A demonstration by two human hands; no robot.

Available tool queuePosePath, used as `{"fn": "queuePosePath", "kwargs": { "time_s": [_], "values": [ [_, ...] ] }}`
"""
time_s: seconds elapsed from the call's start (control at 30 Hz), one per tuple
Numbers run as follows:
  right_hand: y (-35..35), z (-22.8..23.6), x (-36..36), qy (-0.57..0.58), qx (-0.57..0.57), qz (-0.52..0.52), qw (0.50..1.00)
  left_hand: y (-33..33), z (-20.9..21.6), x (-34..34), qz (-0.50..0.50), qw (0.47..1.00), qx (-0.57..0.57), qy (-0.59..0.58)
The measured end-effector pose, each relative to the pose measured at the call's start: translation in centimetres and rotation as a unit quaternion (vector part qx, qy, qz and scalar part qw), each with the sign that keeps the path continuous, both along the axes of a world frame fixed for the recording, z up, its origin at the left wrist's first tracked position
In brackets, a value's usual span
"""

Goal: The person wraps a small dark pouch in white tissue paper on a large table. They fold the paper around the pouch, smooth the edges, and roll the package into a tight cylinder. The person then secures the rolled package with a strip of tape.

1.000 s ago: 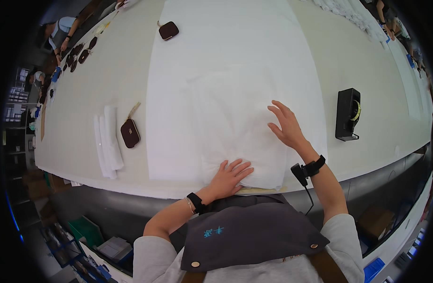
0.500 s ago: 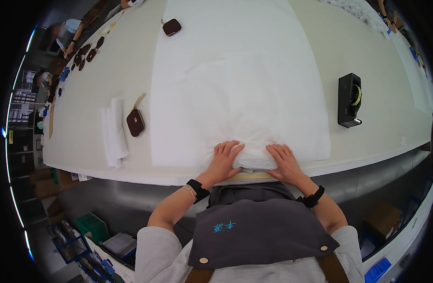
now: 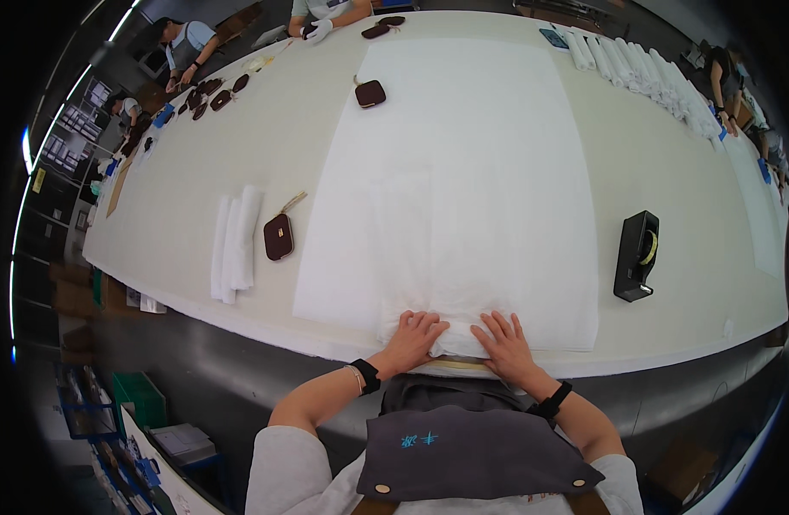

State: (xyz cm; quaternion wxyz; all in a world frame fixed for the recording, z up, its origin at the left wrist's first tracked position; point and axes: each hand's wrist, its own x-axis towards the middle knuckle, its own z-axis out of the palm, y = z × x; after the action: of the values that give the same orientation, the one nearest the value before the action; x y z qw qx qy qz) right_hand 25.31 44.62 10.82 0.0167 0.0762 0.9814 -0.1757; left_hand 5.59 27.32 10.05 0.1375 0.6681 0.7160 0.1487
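Observation:
White tissue paper [image 3: 489, 172] lies in a long stack down the table in front of me. At its near end sits a low, padded-looking bundle under the paper [image 3: 455, 337]; its contents are hidden. My left hand [image 3: 409, 343] curls over the bundle's left end, fingers bent and thumb on the near side. On the right end my right hand [image 3: 508, 348] rests with fingers spread over the paper. Left of the stack lies a dark brown zip pouch [image 3: 279, 237] with a tan strap. Another brown pouch [image 3: 370, 93] lies on the paper farther off.
White rolls [image 3: 236, 245] lie on the left of the table [image 3: 188, 189]. A black tape dispenser [image 3: 636, 257] stands at right. More brown pouches [image 3: 221, 100] lie far left, and a row of white rolls [image 3: 639, 73] far right. Co-workers stand around the far edges.
The view has tilted up, so more of the far table shows and everything sits lower. My hands stay at the bundle; the right fingers are more spread.

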Motion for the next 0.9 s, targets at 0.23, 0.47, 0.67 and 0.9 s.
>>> {"fn": "queuePosePath", "kwargs": {
  "time_s": [0.23, 0.47, 0.67, 0.9],
  "values": [
    [0.3, -0.5, -1.0, 0.037, 0.025, -0.005, 0.999, 1.3, -0.3, -0.6, -0.002, 0.999, -0.039, 0.036],
    [2.7, 2.2, -3.7, 0.004, -0.069, 0.022, 0.997, 1.0, -0.7, -1.2, -0.013, 0.999, -0.04, 0.005],
    [1.5, -0.1, -3.9, 0.046, -0.106, 0.051, 0.992, 1.0, 1.6, -1.2, 0.03, 0.995, 0.002, -0.092],
    [1.2, -0.6, -2.9, 0.138, -0.158, 0.041, 0.977, 1.3, -1.5, -4.1, 0.246, 0.842, 0.063, -0.475]
  ]
}}
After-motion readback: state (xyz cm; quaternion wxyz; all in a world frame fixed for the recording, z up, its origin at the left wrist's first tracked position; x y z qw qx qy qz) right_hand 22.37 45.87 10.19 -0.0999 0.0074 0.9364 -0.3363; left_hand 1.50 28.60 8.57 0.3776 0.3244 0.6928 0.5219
